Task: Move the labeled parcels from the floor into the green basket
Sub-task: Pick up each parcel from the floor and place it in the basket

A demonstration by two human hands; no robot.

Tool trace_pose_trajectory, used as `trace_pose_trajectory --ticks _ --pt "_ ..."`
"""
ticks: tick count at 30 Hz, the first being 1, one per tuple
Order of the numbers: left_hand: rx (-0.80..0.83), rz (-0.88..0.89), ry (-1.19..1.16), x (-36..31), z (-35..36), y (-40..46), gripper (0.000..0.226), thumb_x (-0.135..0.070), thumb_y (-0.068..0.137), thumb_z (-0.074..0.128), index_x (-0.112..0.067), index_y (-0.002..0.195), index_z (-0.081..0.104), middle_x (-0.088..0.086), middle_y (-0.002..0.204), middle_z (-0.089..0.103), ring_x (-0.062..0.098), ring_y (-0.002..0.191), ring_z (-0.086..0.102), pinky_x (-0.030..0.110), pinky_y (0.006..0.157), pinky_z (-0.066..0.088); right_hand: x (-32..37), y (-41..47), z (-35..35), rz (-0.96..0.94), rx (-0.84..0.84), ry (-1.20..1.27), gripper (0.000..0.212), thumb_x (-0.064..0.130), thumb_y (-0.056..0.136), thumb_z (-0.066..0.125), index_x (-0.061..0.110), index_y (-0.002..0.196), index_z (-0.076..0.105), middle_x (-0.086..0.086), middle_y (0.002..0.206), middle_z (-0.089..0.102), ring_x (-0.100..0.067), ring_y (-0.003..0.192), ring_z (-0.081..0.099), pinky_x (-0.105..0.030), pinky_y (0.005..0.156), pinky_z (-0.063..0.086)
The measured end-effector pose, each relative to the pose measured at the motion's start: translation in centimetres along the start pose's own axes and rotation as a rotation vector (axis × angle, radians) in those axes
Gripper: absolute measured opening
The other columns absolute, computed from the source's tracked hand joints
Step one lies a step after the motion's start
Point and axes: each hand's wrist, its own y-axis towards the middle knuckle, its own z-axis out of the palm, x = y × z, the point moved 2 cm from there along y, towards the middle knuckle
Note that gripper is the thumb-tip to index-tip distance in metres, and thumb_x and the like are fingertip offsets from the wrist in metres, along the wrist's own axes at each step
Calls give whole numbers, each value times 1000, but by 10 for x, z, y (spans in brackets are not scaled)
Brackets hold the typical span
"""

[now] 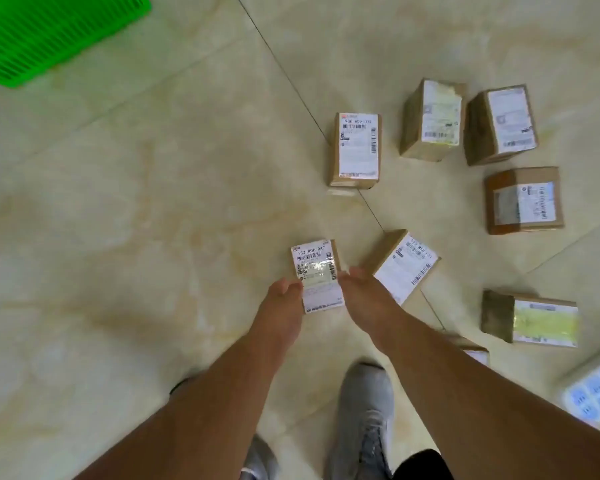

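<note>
**Two hands close on a labelled parcel as others lie on the tiles**

We look down from the head camera at our two bare arms reaching toward a small cardboard parcel whose white label reads "133 R06 0A7". Our left hand grips its left edge, fingers curled under and thumb at the label's side; our right hand lies against its right edge with the fingers fairly straight, and we cannot tell whether they wrap beneath the box. Whether the parcel rests on the floor or is already lifted, we cannot tell.

Just to its right lies a tilted parcel, partly behind our right wrist. Farther off sits the parcel marked "900 A09 032" beside a dark grout line. To the right stand a parcel with a yellowed label and, just beside it, a taller box. Below them is a squat brown box, and lower still a parcel with a yellow-green label. A blurred sheet of blue-and-white stickers shows at the right edge.

The green basket stands at the top left corner, well apart from all the parcels. Our grey shoe stands on the beige marbled floor between our forearms
</note>
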Motion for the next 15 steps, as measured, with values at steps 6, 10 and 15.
trace_pose_trajectory --ticks 6,10,15 --pt "135 -32 12 7 16 25 38 -33 107 35 -21 133 60 3 124 71 21 110 66 40 98 51 -6 23 21 -16 73 -23 34 22 103 39 15 132 58 -7 126 66 -22 103 58 -19 64 39" --pt "127 -20 37 -12 -10 -12 39 -32 106 34 -23 131 63 5 124 72 26 112 67 49 106 49 12 -12 17 -4 88 -27 34 22 101 41 18 128 61 -2 118 68 -14 97 60 -20 65 40" --pt "116 24 43 -74 -77 -106 37 -30 105 34 -21 125 64 6 120 72 27 109 67 48 104 50 87 -112 4 -77 150 -54 36 25 99 38 25 125 63 2 120 70 -16 106 63 -26 77 45"
